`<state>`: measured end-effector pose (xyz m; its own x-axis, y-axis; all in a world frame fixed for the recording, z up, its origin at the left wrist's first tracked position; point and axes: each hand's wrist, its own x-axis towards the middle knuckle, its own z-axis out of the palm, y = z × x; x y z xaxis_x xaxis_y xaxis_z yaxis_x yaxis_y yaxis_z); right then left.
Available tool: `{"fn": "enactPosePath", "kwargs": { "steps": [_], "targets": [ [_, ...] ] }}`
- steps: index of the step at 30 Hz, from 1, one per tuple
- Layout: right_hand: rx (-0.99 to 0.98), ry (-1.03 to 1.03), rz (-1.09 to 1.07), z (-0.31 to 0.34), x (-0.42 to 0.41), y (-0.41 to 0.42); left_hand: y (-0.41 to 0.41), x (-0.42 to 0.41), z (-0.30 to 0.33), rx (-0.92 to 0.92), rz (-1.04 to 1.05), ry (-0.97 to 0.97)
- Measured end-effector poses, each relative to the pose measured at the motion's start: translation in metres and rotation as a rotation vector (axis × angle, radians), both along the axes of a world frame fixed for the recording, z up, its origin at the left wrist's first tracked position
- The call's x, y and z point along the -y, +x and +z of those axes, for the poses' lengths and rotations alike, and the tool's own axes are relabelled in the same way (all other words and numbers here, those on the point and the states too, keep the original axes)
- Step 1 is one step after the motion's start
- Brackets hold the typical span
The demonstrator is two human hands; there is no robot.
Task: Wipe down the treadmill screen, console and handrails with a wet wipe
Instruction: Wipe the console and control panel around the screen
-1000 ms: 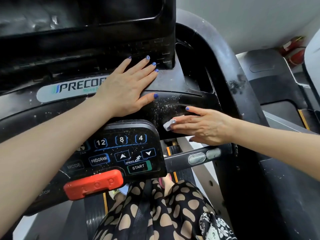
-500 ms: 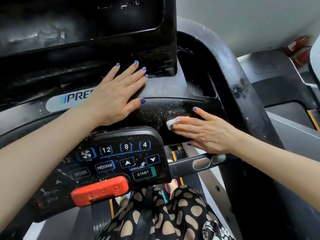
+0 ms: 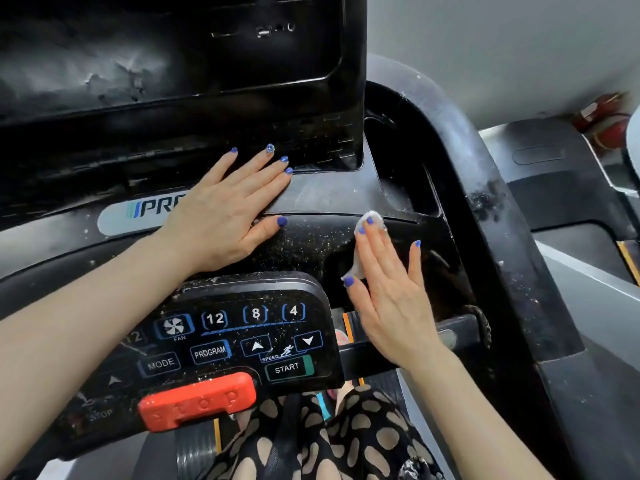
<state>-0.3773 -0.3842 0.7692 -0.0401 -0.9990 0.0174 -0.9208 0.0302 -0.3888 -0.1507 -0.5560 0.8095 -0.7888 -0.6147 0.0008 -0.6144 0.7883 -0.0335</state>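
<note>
The dusty black treadmill console point(image 3: 311, 245) fills the view, with its dark screen point(image 3: 138, 64) above. My left hand point(image 3: 221, 223) rests flat on the console beside the logo strip point(image 3: 145, 211), fingers straight. My right hand point(image 3: 391, 299) presses a small white wet wipe point(image 3: 377, 217) against the console's right part with straight fingers. The wipe shows past my fingertips and beside my thumb. White specks cover the surface between my two hands. The curved right handrail point(image 3: 453, 143) arcs behind my right hand.
A button keypad point(image 3: 242, 327) with a red stop bar point(image 3: 197, 403) juts out below my hands. A short grip bar point(image 3: 453, 336) lies under my right wrist. My patterned clothing point(image 3: 311, 441) is at the bottom. Another machine point(image 3: 561, 188) stands at right.
My right hand turned from pointing left to pointing up and slid the wipe up and right over the console. My left hand stayed flat in the same place. The camera tilted slightly.
</note>
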Motion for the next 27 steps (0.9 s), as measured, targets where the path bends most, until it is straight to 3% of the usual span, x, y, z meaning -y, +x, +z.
{"fn": "enactPosePath", "kwargs": {
  "steps": [3, 8, 12, 23, 27],
  "targets": [
    [0.084, -0.012, -0.096, 0.005, 0.015, 0.013, 0.000, 0.000, 0.002, -0.008, 0.002, 0.009],
    [0.071, 0.004, -0.037, 0.004, -0.001, 0.000, 0.000, -0.001, 0.004, 0.003, 0.012, 0.011],
    [0.128, 0.047, -0.091, 0.009, 0.048, -0.015, 0.000, -0.001, 0.004, 0.010, 0.015, 0.012],
    [0.172, 0.112, -0.001, 0.011, 0.107, -0.035, -0.002, -0.001, 0.004, 0.009, 0.034, 0.009],
    [0.251, 0.045, 0.104, 0.008, 0.094, -0.044, -0.002, -0.001, 0.004, 0.009, 0.036, 0.007]
  ]
}}
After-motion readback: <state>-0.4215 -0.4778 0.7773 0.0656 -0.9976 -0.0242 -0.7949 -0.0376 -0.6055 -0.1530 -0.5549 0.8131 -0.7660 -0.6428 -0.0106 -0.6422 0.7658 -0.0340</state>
